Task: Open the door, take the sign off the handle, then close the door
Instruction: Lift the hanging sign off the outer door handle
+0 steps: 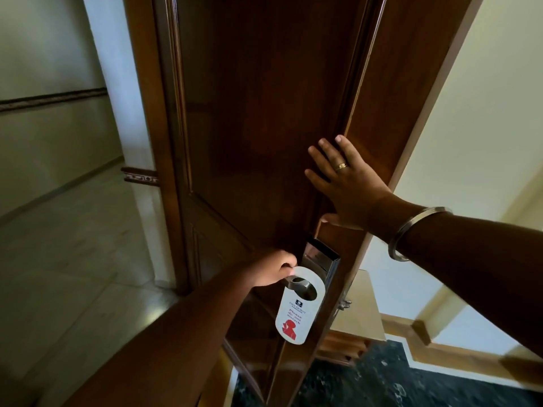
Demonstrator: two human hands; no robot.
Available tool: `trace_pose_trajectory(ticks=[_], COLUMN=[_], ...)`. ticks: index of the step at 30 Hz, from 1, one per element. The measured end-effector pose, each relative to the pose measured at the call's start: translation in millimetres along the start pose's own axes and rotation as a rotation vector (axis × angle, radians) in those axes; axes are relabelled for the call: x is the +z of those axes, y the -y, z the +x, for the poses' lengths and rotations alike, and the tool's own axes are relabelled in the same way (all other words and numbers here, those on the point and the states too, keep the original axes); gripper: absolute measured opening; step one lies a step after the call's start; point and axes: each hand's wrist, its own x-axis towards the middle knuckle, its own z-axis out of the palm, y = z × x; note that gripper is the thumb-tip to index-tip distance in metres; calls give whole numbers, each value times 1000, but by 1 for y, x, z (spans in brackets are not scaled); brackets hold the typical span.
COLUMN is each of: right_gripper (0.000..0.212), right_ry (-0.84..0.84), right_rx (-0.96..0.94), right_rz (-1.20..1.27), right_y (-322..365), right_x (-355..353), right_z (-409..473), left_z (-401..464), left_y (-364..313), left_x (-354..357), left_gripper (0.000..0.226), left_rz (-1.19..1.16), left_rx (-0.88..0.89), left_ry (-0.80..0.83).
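Note:
A dark brown wooden door stands open, its edge turned toward me. A white "please do not disturb" sign with red print hangs on the metal handle below a silver lock plate. My left hand is closed around the top edge of the sign beside the handle. My right hand lies flat, fingers spread, on the door near its edge, above the lock. A ring and a metal bangle are on that hand and wrist.
To the left a corridor with a pale tiled floor and light walls runs away. To the right of the door edge are a cream wall, a wooden skirting and a dark speckled floor.

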Motion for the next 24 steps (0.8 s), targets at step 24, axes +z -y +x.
trace_pose_trajectory(ticks=[24], right_gripper=[98], right_ry=[68], right_rx=[74], right_rz=[81], right_y=[14], right_x=[20], right_z=[7], left_z=[20], left_y=[55], left_x=[-40], left_gripper=[35], left_rz=[589], left_rx=[356], left_ry=[-173])
